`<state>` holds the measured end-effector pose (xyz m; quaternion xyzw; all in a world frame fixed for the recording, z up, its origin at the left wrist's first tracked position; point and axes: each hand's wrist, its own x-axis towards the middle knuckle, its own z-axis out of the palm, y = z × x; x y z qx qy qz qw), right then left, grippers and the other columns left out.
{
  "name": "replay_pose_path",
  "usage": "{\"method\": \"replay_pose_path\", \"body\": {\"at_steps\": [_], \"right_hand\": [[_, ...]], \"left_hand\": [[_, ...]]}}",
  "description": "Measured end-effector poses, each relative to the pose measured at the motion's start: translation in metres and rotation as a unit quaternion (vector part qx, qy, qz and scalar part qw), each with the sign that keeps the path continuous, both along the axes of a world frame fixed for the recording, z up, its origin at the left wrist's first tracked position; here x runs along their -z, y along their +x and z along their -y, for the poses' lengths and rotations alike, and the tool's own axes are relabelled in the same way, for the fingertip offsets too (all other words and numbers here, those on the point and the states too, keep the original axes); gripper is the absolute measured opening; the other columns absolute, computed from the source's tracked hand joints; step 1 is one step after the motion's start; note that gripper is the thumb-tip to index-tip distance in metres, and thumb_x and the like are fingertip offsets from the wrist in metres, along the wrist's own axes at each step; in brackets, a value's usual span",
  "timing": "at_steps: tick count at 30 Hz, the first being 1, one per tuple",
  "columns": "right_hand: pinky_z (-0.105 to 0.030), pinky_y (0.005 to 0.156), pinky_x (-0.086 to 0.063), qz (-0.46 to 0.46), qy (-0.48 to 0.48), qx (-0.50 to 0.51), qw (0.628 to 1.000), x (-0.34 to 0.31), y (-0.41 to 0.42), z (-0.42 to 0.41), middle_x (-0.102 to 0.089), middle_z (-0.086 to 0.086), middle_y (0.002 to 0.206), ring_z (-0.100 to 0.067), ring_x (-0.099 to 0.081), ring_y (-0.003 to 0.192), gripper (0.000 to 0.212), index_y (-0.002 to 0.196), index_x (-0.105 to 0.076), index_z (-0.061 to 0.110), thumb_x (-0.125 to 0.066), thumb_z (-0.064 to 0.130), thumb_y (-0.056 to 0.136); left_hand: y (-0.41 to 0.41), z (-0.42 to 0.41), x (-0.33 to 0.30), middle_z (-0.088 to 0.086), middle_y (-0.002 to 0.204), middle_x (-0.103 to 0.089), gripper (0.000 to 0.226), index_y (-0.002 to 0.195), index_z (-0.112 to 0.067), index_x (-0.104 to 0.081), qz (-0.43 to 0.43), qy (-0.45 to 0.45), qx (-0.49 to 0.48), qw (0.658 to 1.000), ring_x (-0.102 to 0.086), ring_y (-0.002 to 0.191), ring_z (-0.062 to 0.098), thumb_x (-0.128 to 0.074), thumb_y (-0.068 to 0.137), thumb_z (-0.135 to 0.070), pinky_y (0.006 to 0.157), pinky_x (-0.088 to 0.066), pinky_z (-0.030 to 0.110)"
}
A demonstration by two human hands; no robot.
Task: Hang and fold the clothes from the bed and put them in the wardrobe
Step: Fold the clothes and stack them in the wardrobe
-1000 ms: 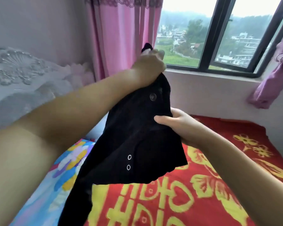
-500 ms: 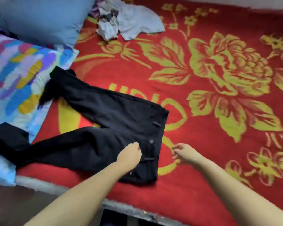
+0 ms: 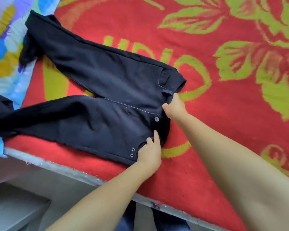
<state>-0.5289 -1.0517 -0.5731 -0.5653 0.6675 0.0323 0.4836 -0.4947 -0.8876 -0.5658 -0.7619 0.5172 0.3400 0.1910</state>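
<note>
Black trousers (image 3: 98,90) lie spread flat on the red bed cover (image 3: 223,114), waistband to the right, both legs running left onto a colourful quilt. My left hand (image 3: 149,150) rests on the near end of the waistband beside two metal eyelets, index finger stretched out, thumb and fingers pinching the cloth. My right hand (image 3: 174,106) pinches the middle of the waistband just above the button, fingers curled under the edge.
A colourful blue, yellow and purple quilt (image 3: 5,47) lies at the left under the trouser cuffs. The grey bed edge (image 3: 65,169) runs diagonally across the lower left, with pale floor below. The red cover with yellow-green flowers stretches to the right.
The trousers, held up in the air a second ago, now lie flat on the bed. My right hand has come onto the waistband and taken hold; the view has drawn closer.
</note>
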Motion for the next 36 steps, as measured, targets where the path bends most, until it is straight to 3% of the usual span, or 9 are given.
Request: {"method": "replay_pose_path", "body": {"at_steps": [5, 10, 13, 15, 17, 23, 26, 31, 36], "right_hand": [[-0.033, 0.074, -0.036, -0.061, -0.041, -0.009, 0.997, -0.042, -0.098, -0.009, -0.058, -0.019, 0.114, -0.037, -0.054, 0.106, 0.024, 0.113, -0.045, 0.008, -0.046, 0.011, 0.089], [-0.039, 0.077, -0.038, -0.265, -0.059, 0.021, 0.962, -0.09, -0.276, -0.008, -0.058, -0.028, 0.117, -0.043, -0.054, 0.107, 0.027, 0.114, -0.047, 0.006, -0.046, 0.008, 0.087], [-0.049, 0.091, -0.041, -0.363, -0.082, 0.112, 0.921, -0.113, -0.346, -0.014, -0.049, -0.032, 0.124, -0.046, -0.048, 0.116, 0.04, 0.122, -0.042, 0.003, -0.053, 0.001, 0.084], [-0.053, 0.095, -0.039, -0.404, -0.093, 0.125, 0.901, -0.116, -0.354, -0.021, -0.044, -0.032, 0.127, -0.046, -0.042, 0.12, 0.051, 0.128, -0.039, 0.003, -0.056, -0.001, 0.081], [-0.052, 0.092, -0.041, -0.392, -0.117, 0.052, 0.911, -0.105, -0.328, -0.027, -0.045, -0.029, 0.127, -0.046, -0.043, 0.117, 0.054, 0.132, -0.041, 0.01, -0.054, 0.001, 0.08], [-0.042, 0.1, -0.041, -0.125, -0.146, -0.177, 0.965, -0.046, -0.143, -0.06, -0.045, -0.003, 0.138, -0.027, -0.047, 0.122, 0.042, 0.133, -0.048, 0.019, -0.045, 0.011, 0.092], [-0.039, 0.095, -0.045, -0.05, -0.14, -0.235, 0.961, -0.024, -0.06, -0.071, -0.048, 0.003, 0.133, -0.022, -0.05, 0.117, 0.034, 0.127, -0.052, 0.02, -0.041, 0.013, 0.096], [-0.037, 0.083, -0.048, -0.071, -0.172, -0.222, 0.957, -0.01, 0.008, -0.059, -0.046, 0.001, 0.134, -0.024, -0.051, 0.113, 0.039, 0.133, -0.049, 0.019, -0.041, 0.01, 0.095], [-0.031, 0.065, -0.04, -0.072, -0.273, -0.131, 0.95, -0.014, 0.036, -0.018, -0.048, -0.001, 0.128, -0.027, -0.058, 0.086, 0.038, 0.131, -0.052, 0.016, -0.046, 0.006, 0.094]], "left_hand": [[-0.078, -0.005, -0.074, 0.01, 0.137, -0.036, 0.082, 0.153, -0.02, 0.005, -0.171, 0.011, -0.037, 0.985, -0.051, 0.115, 0.033, -0.045, 0.089, -0.009, 0.083, -0.04, 0.037], [-0.186, -0.008, -0.123, 0.015, 0.127, -0.049, 0.069, 0.147, -0.024, -0.017, -0.47, 0.043, 0.001, 0.881, -0.054, 0.111, 0.038, -0.05, 0.088, -0.035, 0.097, -0.044, 0.05], [-0.201, -0.005, -0.134, 0.02, 0.131, -0.052, 0.059, 0.145, -0.009, -0.03, -0.504, 0.039, 0.091, 0.858, -0.052, 0.116, 0.036, -0.05, 0.094, -0.031, 0.102, -0.041, 0.044], [-0.18, -0.002, -0.128, 0.018, 0.125, -0.057, 0.047, 0.136, -0.01, -0.044, -0.485, -0.001, 0.094, 0.869, -0.053, 0.114, 0.034, -0.048, 0.092, -0.023, 0.098, -0.043, 0.041], [-0.135, -0.001, -0.105, 0.012, 0.131, -0.054, 0.047, 0.136, -0.016, -0.047, -0.425, -0.032, 0.054, 0.903, -0.049, 0.121, 0.029, -0.046, 0.09, -0.017, 0.102, -0.04, 0.038], [0.086, -0.008, -0.028, 0.008, 0.119, -0.052, 0.045, 0.133, -0.017, -0.05, -0.152, -0.114, -0.058, 0.98, -0.049, 0.115, 0.026, -0.045, 0.089, -0.007, 0.097, -0.041, 0.036], [0.182, 0.002, -0.017, 0.008, 0.122, -0.05, 0.043, 0.133, -0.014, -0.049, -0.067, -0.142, -0.043, 0.987, -0.046, 0.118, 0.027, -0.046, 0.091, -0.008, 0.095, -0.043, 0.043], [0.266, 0.05, -0.004, 0.017, 0.13, -0.047, 0.057, 0.141, -0.004, -0.04, 0.038, -0.222, 0.032, 0.974, -0.046, 0.115, 0.038, -0.054, 0.086, -0.005, 0.087, -0.043, 0.05], [0.312, 0.1, 0.018, 0.016, 0.153, -0.019, 0.074, 0.15, -0.008, -0.017, 0.125, -0.211, 0.05, 0.968, -0.021, 0.141, 0.03, -0.058, 0.09, -0.021, 0.108, -0.028, 0.041]]}}
